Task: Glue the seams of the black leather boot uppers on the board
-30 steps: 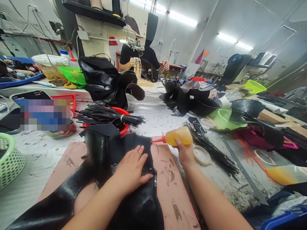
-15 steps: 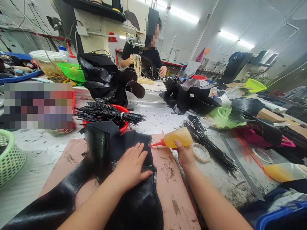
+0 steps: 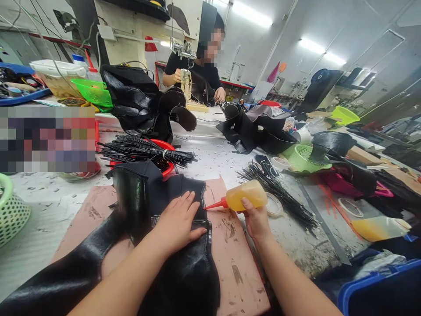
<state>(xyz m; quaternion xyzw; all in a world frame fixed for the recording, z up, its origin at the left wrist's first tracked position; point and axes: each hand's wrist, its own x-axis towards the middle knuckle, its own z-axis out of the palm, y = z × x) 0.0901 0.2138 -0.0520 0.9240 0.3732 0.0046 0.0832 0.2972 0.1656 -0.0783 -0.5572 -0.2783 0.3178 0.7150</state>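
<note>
My left hand (image 3: 179,221) lies flat, fingers spread, on a black leather piece (image 3: 184,267) with a dark fabric part at its top. My right hand (image 3: 257,219) is wrapped round a squeeze bottle (image 3: 247,195) of amber liquid, which looks like glue. The bottle is tilted sideways, and its red nozzle (image 3: 215,204) points left, with the tip at the right edge of the dark fabric. Under the leather lies a stained pinkish board (image 3: 235,263).
Behind the leather, a bundle of black strips (image 3: 144,151) rests over a red basket (image 3: 169,169). More black strips (image 3: 283,202) and a tape roll (image 3: 273,205) lie right. A second amber bottle (image 3: 378,228) lies farther right. Across the table, a person (image 3: 194,72) works at a sewing machine (image 3: 186,85).
The nozzle tip has moved slightly down along the fabric's right edge, with my right hand and the bottle. My left hand still presses on the leather. The whole view has shifted a little.
</note>
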